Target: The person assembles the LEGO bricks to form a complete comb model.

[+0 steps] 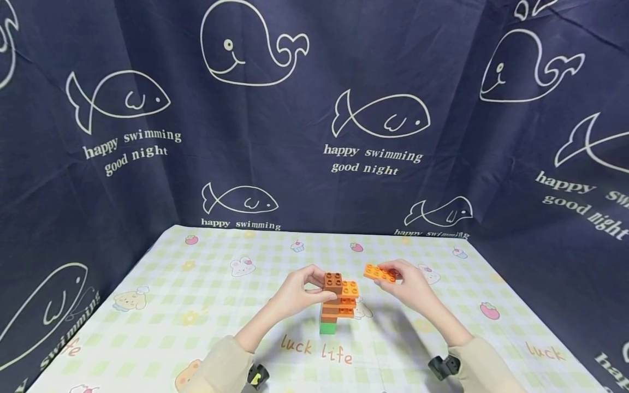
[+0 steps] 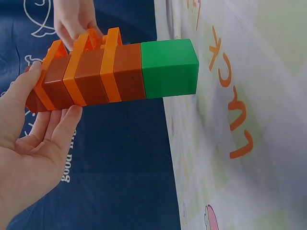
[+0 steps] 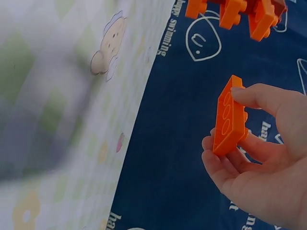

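Note:
A tower of toy building bricks (image 1: 329, 302) stands upright near the middle of the table. Its lowest brick is a green block (image 2: 170, 68); above it brown blocks (image 2: 92, 75) alternate with flat orange bricks (image 2: 111, 64), which jut out to the right. My left hand (image 1: 303, 289) grips the tower's upper part, thumb on one side and fingers on the other. To the right, apart from the tower, my right hand (image 1: 407, 281) pinches a loose flat orange brick (image 3: 229, 115). In the right wrist view its hollow underside shows between thumb and fingers.
The table (image 1: 206, 327) wears a pale checked cloth with printed cartoons and lettering. Dark blue curtains (image 1: 295, 142) with fish and whale drawings hang behind and on both sides. Small black devices (image 1: 444, 367) sit at both sleeves.

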Tool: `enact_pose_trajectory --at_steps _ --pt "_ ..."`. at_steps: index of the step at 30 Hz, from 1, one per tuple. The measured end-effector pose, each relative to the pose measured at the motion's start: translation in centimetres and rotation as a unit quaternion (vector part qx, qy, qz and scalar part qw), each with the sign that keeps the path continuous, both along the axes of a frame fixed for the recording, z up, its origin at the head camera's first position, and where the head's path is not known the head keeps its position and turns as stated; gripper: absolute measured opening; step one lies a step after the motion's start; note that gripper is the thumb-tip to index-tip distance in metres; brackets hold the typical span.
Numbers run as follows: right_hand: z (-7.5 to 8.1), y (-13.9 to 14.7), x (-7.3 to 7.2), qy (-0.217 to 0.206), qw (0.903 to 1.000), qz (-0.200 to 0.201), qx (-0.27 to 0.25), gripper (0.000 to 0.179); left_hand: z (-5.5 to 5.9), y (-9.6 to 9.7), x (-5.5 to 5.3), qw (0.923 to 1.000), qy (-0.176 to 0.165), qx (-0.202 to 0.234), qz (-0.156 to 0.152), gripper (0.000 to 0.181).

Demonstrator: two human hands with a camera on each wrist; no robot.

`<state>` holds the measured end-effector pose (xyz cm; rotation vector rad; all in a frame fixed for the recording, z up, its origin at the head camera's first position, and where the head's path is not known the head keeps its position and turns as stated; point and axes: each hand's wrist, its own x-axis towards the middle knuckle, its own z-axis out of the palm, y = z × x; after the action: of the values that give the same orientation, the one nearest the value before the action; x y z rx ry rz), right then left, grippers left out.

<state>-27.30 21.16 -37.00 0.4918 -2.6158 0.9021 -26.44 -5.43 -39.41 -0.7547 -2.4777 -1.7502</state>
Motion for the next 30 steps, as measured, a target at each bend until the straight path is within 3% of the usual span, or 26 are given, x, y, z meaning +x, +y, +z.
enact_pose_trajectory --at_steps 9,16,30 --pt "0.6 -1.2 0.6 0.019 0.9997 0.018 0.003 0.032 0.1 0.0 0.1 1.0000 0.000 -0.002 0.002 0.027" --pt "1.2 -1.9 1.0 0.017 0.9996 0.022 0.003 0.031 3.1 -0.2 2.4 1.0000 -0.004 -0.004 -0.003 0.024" --pt "2.4 -3.1 2.0 0.059 0.9967 0.055 -0.005 0.032 3.1 -0.1 2.4 1.0000 -0.005 -0.005 -0.004 0.024"
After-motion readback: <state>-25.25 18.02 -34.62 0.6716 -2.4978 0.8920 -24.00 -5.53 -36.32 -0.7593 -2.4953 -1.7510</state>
